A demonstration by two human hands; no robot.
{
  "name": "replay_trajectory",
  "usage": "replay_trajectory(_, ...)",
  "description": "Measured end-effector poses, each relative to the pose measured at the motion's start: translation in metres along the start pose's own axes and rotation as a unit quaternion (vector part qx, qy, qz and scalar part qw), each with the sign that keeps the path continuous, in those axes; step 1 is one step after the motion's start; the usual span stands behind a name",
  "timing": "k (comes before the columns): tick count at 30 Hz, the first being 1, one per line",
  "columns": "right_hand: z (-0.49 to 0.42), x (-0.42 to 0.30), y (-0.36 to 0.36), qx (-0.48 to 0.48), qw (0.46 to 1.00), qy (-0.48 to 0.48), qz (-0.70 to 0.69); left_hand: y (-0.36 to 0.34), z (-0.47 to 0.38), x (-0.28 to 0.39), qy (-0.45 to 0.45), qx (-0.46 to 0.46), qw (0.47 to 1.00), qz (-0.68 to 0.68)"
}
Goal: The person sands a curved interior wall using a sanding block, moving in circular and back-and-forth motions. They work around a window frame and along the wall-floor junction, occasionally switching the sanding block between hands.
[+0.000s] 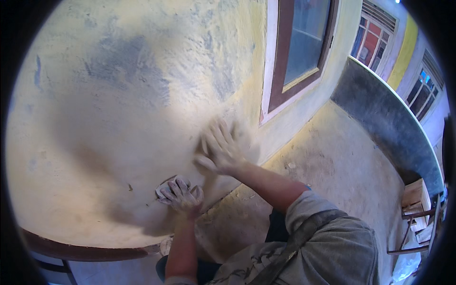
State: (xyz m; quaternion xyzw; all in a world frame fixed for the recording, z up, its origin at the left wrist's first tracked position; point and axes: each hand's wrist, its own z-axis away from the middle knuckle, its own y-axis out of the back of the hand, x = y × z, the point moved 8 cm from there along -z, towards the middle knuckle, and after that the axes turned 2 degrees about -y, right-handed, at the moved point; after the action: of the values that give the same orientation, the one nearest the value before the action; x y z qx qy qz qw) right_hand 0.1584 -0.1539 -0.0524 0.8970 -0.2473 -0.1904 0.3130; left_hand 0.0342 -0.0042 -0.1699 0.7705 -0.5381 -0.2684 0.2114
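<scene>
In the head view, my left hand (183, 197) is pressed on a piece of sandpaper or a similar pad (164, 188) against the lower part of the plastered wall (117, 124). White dust coats its fingers. Up and to the right, my right hand (221, 149) lies with spread fingers at the wall, holding nothing that shows; it looks slightly blurred. Grey and yellowish patches mark the wall above both hands. Dark shadows surround my hands, and the underside of each palm is hidden.
A brown-framed window (278, 71) is set in the wall at the upper right. Beneath it runs a dusty floor (313, 153) with small debris, bordered by a dark low wall (377, 114). A wooden box (416, 199) stands far right. A dark brown edge (89, 251) curves along the lower left.
</scene>
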Motion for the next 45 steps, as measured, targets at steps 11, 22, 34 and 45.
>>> replay_trajectory(11,-0.005,-0.003,0.001,-0.029,0.999,0.026,0.023,0.007,-0.005,0.005,-0.006,0.037,0.999,0.023)
replay_trajectory(22,-0.01,-0.002,0.002,0.041,0.997,0.034,0.052,0.007,-0.008,0.009,0.003,0.009,1.0,0.007)
replay_trajectory(34,-0.077,-0.059,0.053,0.108,0.991,0.078,0.017,0.006,-0.006,0.004,0.005,0.004,1.0,0.013)
replay_trajectory(45,-0.107,-0.086,0.078,0.084,0.994,0.069,0.016,0.001,-0.001,-0.005,0.036,-0.047,0.996,0.062)
